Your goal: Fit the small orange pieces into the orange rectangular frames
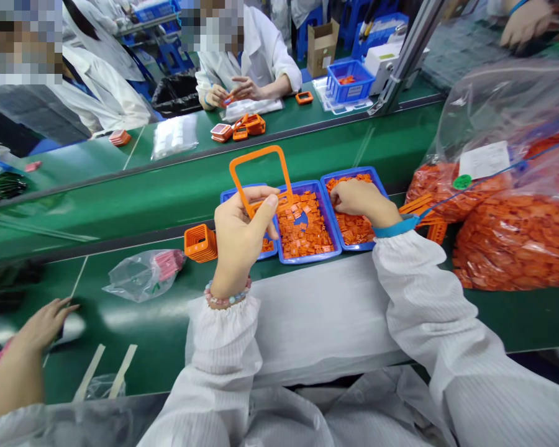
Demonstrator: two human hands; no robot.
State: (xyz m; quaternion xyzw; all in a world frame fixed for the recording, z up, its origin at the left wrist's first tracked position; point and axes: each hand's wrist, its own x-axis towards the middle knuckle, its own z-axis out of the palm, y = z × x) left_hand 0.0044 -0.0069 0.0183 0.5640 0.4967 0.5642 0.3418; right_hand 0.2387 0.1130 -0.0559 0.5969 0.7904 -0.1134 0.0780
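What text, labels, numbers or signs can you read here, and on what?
None readable.
White label on the large clear bag at right: print too blurred.
Green round sticker beside it: any marking illegible.
Label on the far blue bin: too small.
Label on the cardboard box: too small.

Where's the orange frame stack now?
In the head view, the orange frame stack sits left of centre on the green table, between the clear bag and the left hand.
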